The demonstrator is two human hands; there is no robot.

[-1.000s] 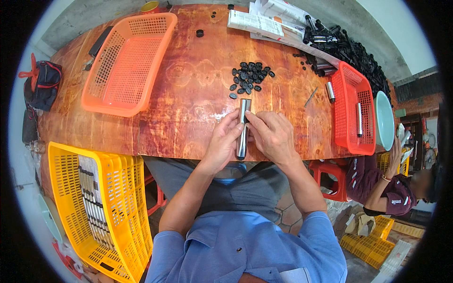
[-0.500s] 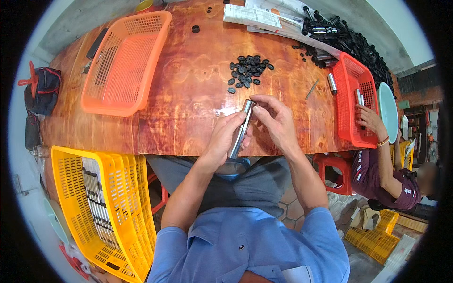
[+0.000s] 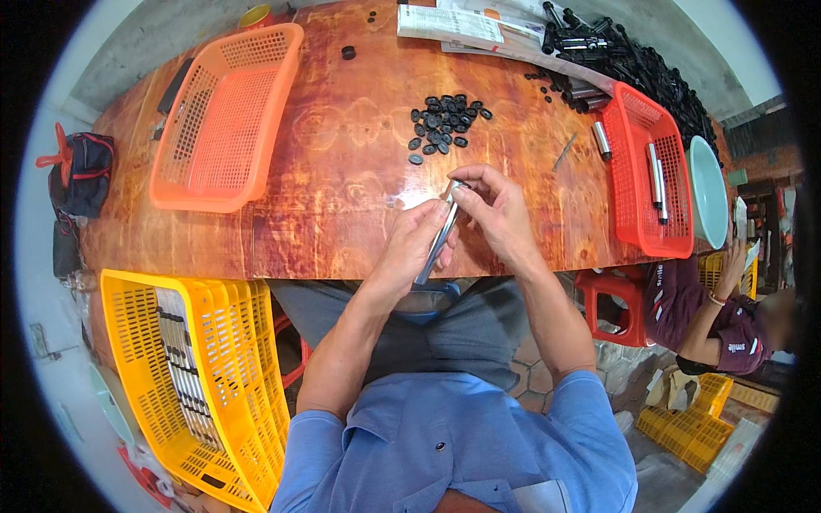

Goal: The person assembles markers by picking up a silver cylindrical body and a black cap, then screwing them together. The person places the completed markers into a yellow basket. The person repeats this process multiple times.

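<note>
Silver tube (image 3: 434,246) gripped in left hand (image 3: 405,245), long axis slanting away rightward; far end pinched by right hand (image 3: 501,220), black caps (image 3: 434,136) beyond.

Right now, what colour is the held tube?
The tube is shiny silver, seen in the head view.

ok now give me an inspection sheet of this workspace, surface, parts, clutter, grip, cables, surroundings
Surface: glossy reddish-brown wooden table.
Job's things: silver tube in hand near the table edge; loose cluster of black oval pieces beyond it.
Clutter: orange basket at left; papers and heaped black parts at upper right; red basket holding tubes.
Grip: left hand holds the tube; right hand is at its upper end, exact contact unclear.
Cables: nothing seen that is clearly a cable.
Surroundings: yellow crate at lower left; person in maroon at right.
</note>
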